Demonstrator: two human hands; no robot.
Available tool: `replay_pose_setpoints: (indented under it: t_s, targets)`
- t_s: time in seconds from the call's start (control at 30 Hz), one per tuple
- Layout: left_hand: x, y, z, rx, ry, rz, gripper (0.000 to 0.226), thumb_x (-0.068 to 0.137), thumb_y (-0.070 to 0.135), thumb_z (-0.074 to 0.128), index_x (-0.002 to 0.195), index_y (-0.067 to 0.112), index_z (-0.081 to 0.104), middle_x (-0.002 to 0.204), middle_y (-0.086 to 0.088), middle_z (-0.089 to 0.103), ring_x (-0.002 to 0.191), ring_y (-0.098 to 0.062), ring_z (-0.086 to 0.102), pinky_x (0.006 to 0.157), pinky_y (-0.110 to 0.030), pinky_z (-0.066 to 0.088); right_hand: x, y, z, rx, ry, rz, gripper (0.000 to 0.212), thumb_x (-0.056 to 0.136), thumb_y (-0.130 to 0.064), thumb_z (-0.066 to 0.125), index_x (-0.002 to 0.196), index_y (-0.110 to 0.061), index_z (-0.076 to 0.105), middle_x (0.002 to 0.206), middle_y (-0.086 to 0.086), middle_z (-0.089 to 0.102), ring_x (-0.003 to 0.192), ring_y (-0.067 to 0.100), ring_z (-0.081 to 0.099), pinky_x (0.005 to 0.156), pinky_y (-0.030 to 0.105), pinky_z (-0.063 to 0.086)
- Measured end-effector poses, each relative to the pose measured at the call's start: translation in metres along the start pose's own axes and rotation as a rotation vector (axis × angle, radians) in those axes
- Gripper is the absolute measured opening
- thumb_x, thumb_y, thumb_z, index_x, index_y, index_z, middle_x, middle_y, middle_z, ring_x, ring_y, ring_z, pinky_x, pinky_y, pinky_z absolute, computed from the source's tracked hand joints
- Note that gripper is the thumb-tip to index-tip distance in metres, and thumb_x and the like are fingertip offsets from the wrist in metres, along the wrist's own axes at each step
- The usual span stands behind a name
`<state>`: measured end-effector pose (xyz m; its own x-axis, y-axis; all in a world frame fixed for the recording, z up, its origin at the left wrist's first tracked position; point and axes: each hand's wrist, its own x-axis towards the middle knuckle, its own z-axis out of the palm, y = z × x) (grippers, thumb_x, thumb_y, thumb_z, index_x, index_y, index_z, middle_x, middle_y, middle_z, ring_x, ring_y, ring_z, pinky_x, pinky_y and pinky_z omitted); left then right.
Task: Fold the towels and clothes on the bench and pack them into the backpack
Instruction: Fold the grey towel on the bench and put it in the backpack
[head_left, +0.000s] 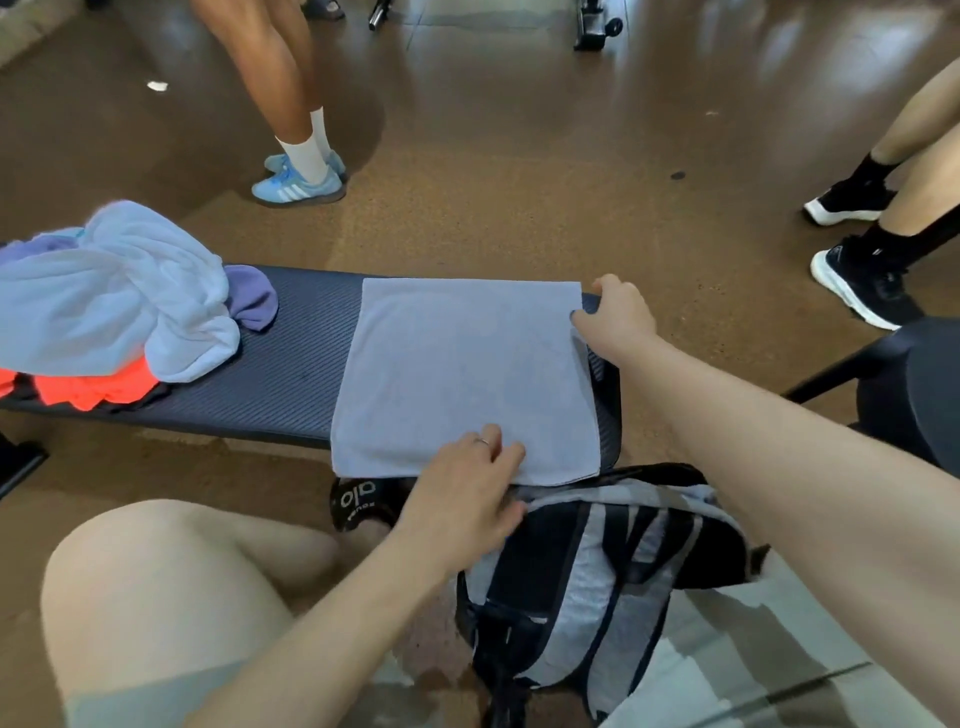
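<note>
A grey towel (462, 374) lies flat across the right end of the dark bench (291, 374), folded into a rectangle. My left hand (462, 493) rests on its near edge with the fingers spread over the cloth. My right hand (618, 317) pinches the towel's far right corner. A grey and black backpack (587, 587) lies on the floor just below the bench end, between my knees. At the bench's left end sits a pile of unfolded things: a pale blue towel (114, 296), a purple garment (252, 301) and an orange garment (98, 387).
A person in blue sneakers (298, 182) stands beyond the bench. Another person's legs in black shoes (862, 291) are at the right. A dark seat (914, 384) stands at the right edge. My bare knee (156, 587) is at the lower left.
</note>
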<state>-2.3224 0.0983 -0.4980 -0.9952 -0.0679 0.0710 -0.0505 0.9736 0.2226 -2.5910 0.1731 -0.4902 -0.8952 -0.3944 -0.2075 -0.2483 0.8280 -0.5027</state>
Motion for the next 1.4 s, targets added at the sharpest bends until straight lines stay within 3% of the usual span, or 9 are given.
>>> replay_pose_setpoints:
  t_s: [0.1,0.27,0.43,0.57,0.73,1.13,1.2,1.27,1.4]
  targets:
    - [0.019,0.029,0.031,0.048,-0.018,0.068,0.039,0.078,0.043,0.073,0.093,0.019,0.047,0.087,-0.004,0.051,0.073,-0.026,0.054,0.057,-0.035,0.034,0.025,-0.01,0.011,-0.117,0.056,-0.039,0.029,0.098,-0.034,0.052,0.116,-0.011,0.053,0.127,0.012,0.051,0.12,0.035,0.049,0.094,0.045,0.044]
    - [0.043,0.05,0.054,0.176,0.006,0.017,0.047,0.065,0.051,0.081,0.086,0.019,0.055,0.082,-0.001,0.057,0.069,-0.021,0.055,0.056,-0.032,0.039,0.059,-0.012,0.023,-0.105,-0.063,0.057,0.04,0.102,-0.042,0.045,0.124,-0.01,0.054,0.125,0.01,0.059,0.122,0.034,0.05,0.1,0.043,0.041]
    - [0.056,0.052,0.058,0.229,0.008,0.02,0.04,0.081,0.059,0.068,0.079,0.022,0.056,0.076,0.002,0.057,0.062,-0.017,0.052,0.054,-0.031,0.028,0.072,-0.002,0.025,0.147,0.053,0.079,0.015,0.097,-0.026,0.052,0.094,-0.015,0.061,0.087,0.0,0.06,0.099,0.029,0.061,0.09,0.039,0.048]
    - [0.07,0.068,0.053,0.288,-0.101,0.035,0.029,0.07,0.031,0.08,0.074,0.023,0.053,0.07,0.003,0.052,0.057,-0.015,0.048,0.052,-0.031,0.022,0.069,0.009,0.015,0.194,0.105,0.081,0.016,0.096,-0.024,0.051,0.094,-0.012,0.061,0.093,0.004,0.063,0.092,0.027,0.06,0.076,0.035,0.046]
    - [0.065,0.083,0.038,0.359,-0.144,0.155,0.015,0.074,0.013,0.05,0.08,0.025,0.057,0.073,0.005,0.055,0.057,-0.012,0.049,0.048,-0.029,0.021,0.066,0.029,-0.009,0.17,0.139,0.076,0.014,0.099,-0.021,0.049,0.09,-0.012,0.055,0.091,0.007,0.058,0.079,0.025,0.051,0.055,0.031,0.034]
    - [0.037,0.076,0.011,0.172,-0.004,0.155,0.024,0.074,0.015,0.074,0.085,0.021,0.054,0.069,0.005,0.052,0.047,-0.015,0.051,0.042,-0.027,0.017,0.042,0.055,-0.049,0.104,0.202,0.069,0.018,0.097,-0.021,0.049,0.098,-0.006,0.059,0.098,0.012,0.062,0.087,0.033,0.056,0.066,0.034,0.039]
    - [0.031,0.062,0.003,0.05,-0.029,0.08,0.021,0.094,0.038,0.062,0.098,0.02,0.052,0.078,0.001,0.058,0.059,-0.023,0.06,0.044,-0.029,0.03,0.04,0.055,-0.049,0.096,0.165,0.085,0.019,0.096,-0.023,0.051,0.105,-0.008,0.06,0.106,0.013,0.064,0.096,0.035,0.059,0.071,0.035,0.042]
    - [0.027,0.04,-0.013,-0.071,-0.097,-0.133,0.031,0.104,0.047,0.041,0.119,0.022,0.049,0.104,-0.002,0.063,0.087,-0.028,0.066,0.064,-0.038,0.045,0.033,0.053,-0.046,0.034,0.066,0.128,0.031,0.097,-0.026,0.054,0.122,-0.009,0.054,0.122,0.015,0.06,0.107,0.036,0.059,0.081,0.038,0.047]
    - [0.015,-0.035,-0.032,-0.129,-0.098,-0.639,0.034,0.102,0.044,0.045,0.117,0.013,0.043,0.121,-0.013,0.059,0.109,-0.037,0.06,0.087,-0.044,0.047,-0.005,0.043,-0.021,-0.244,0.065,0.016,0.048,0.096,-0.022,0.053,0.14,-0.009,0.04,0.135,0.021,0.045,0.123,0.041,0.047,0.096,0.048,0.044]
